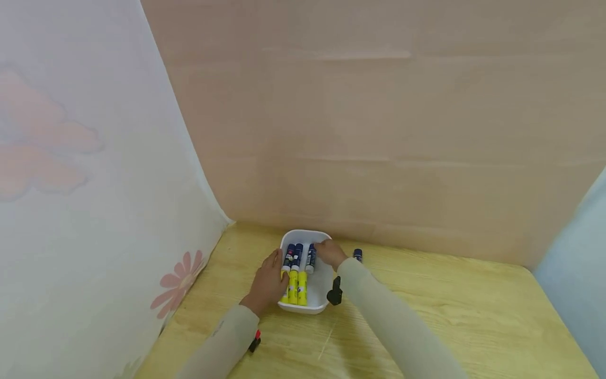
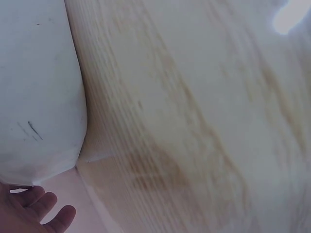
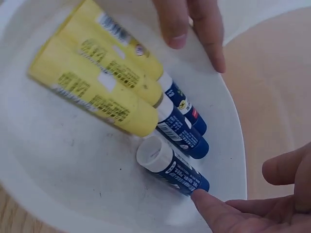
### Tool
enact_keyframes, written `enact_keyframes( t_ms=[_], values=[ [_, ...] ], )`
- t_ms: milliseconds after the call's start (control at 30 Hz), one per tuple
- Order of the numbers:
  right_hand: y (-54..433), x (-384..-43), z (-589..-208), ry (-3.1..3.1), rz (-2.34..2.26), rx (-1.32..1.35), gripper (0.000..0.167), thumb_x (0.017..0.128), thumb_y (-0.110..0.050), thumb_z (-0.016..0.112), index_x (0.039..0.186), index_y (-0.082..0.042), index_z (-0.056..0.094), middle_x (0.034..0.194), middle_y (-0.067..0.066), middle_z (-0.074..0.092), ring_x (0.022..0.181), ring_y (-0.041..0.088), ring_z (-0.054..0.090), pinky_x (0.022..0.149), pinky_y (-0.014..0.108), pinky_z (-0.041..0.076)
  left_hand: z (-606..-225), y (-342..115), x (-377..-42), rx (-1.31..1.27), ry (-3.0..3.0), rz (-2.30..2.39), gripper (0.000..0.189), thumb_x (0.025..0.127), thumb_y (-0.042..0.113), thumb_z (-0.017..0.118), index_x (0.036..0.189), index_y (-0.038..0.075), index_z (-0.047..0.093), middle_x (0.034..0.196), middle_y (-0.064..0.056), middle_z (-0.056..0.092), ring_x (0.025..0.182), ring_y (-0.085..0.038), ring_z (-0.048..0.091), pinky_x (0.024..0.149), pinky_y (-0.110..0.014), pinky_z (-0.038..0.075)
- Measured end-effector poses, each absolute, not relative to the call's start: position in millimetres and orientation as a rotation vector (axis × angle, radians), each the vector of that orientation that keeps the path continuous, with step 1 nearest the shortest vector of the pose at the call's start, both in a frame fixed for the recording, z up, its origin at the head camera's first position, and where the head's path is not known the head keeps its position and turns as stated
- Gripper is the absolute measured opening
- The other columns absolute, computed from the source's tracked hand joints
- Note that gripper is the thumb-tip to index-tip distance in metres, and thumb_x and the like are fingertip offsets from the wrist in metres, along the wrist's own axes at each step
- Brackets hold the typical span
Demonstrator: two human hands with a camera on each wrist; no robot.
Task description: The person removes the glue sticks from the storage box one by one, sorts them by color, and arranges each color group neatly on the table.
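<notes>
A white plastic bin holds several glue sticks. Yellow tubes lie side by side, with blue glue sticks beyond their ends. A separate blue glue stick with a white end lies on the bin's floor. My right hand reaches over the right rim; one fingertip touches this stick's blue end, while the thumb is apart from it. My left hand rests over the left rim, some fingers inside near the tubes. In the left wrist view, loosely bent fingers show outside the bin wall.
Another blue glue stick stands on the wood-grain table, right of the bin and partly behind my right forearm. A brown paper-like backdrop rises behind the bin. A white flower-printed sheet hangs at left.
</notes>
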State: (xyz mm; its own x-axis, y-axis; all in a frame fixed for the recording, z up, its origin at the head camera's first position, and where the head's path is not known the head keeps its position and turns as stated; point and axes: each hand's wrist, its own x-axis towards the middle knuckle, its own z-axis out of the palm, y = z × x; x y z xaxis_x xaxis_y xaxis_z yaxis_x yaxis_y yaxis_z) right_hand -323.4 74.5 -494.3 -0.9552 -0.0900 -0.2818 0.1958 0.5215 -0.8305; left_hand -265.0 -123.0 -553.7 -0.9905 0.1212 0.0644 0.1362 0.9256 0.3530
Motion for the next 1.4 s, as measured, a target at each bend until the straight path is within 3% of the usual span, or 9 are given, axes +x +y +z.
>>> enact_keyframes(
  t_ms=[100,300,500,700,767,967,1133,1267,1400],
  values=[
    [73,-326,-495,2.451,-1.412,0.095,0.044,0.102,-0.023,0.043,0.129,0.010,0.052,0.106,0.017,0.059,0.100,0.031,0.053,0.092,0.049,0.046,-554,-124,-264,-0.200,-3.045,-0.571,0.072,0.098,0.036,0.049,0.156,0.009,0.017,0.159,-0.012,0.022,0.143,-0.032,0.027,0.111,-0.053,0.030],
    [72,-326,-493,2.483,-1.319,0.069,0.051,0.101,-0.021,0.041,0.137,0.016,0.042,0.137,0.028,0.048,0.126,0.040,0.046,0.104,0.053,0.039,-552,-122,-264,-0.225,-3.034,-0.592,0.072,0.098,0.036,0.050,0.157,0.010,0.017,0.159,-0.011,0.023,0.142,-0.031,0.028,0.111,-0.053,0.031],
    [66,-328,-497,2.609,-1.057,-0.001,0.041,0.098,-0.016,0.043,0.124,0.013,0.053,0.112,0.019,0.056,0.096,0.030,0.052,0.086,0.044,0.045,-551,-119,-260,-0.215,-3.036,-0.617,0.071,0.098,0.036,0.051,0.156,0.009,0.019,0.159,-0.011,0.024,0.141,-0.031,0.029,0.111,-0.052,0.031],
    [61,-331,-503,2.689,-0.885,-0.031,0.040,0.097,-0.015,0.045,0.124,0.013,0.056,0.128,0.022,0.057,0.107,0.030,0.055,0.100,0.046,0.043,-553,-121,-257,-0.234,-3.031,-0.627,0.071,0.098,0.036,0.050,0.156,0.008,0.019,0.158,-0.011,0.024,0.141,-0.032,0.030,0.110,-0.052,0.032],
    [59,-332,-503,2.697,-0.879,-0.018,0.039,0.096,-0.015,0.047,0.121,0.013,0.058,0.126,0.023,0.058,0.107,0.031,0.056,0.100,0.046,0.044,-554,-122,-258,-0.238,-3.022,-0.611,0.071,0.098,0.036,0.050,0.156,0.009,0.018,0.158,-0.011,0.024,0.141,-0.031,0.030,0.110,-0.052,0.032],
    [56,-337,-512,2.750,-0.843,-0.025,0.031,0.094,-0.013,0.050,0.108,0.010,0.064,0.111,0.020,0.064,0.088,0.026,0.058,0.086,0.041,0.051,-553,-122,-259,-0.267,-2.994,-0.614,0.071,0.098,0.035,0.050,0.156,0.008,0.019,0.158,-0.012,0.026,0.140,-0.032,0.031,0.109,-0.052,0.034],
    [55,-340,-524,2.768,-0.914,-0.029,0.023,0.092,-0.009,0.051,0.099,0.009,0.064,0.097,0.017,0.063,0.073,0.023,0.053,0.071,0.038,0.050,-549,-123,-259,-0.263,-3.003,-0.609,0.070,0.098,0.033,0.050,0.156,0.007,0.020,0.157,-0.012,0.027,0.140,-0.031,0.032,0.110,-0.051,0.033],
    [52,-344,-536,2.798,-0.925,-0.020,0.020,0.090,-0.008,0.054,0.097,0.008,0.065,0.094,0.014,0.063,0.073,0.021,0.054,0.070,0.037,0.052,-545,-125,-257,-0.250,-3.007,-0.612,0.070,0.098,0.033,0.052,0.155,0.006,0.021,0.156,-0.013,0.028,0.139,-0.032,0.033,0.110,-0.050,0.033],
    [47,-349,-544,2.797,-0.907,0.005,0.016,0.089,-0.005,0.055,0.087,0.006,0.066,0.093,0.014,0.065,0.075,0.022,0.056,0.072,0.039,0.053,-544,-126,-255,-0.235,-3.009,-0.629,0.071,0.097,0.033,0.054,0.155,0.006,0.023,0.156,-0.013,0.029,0.139,-0.032,0.033,0.109,-0.051,0.034]
  ],
)
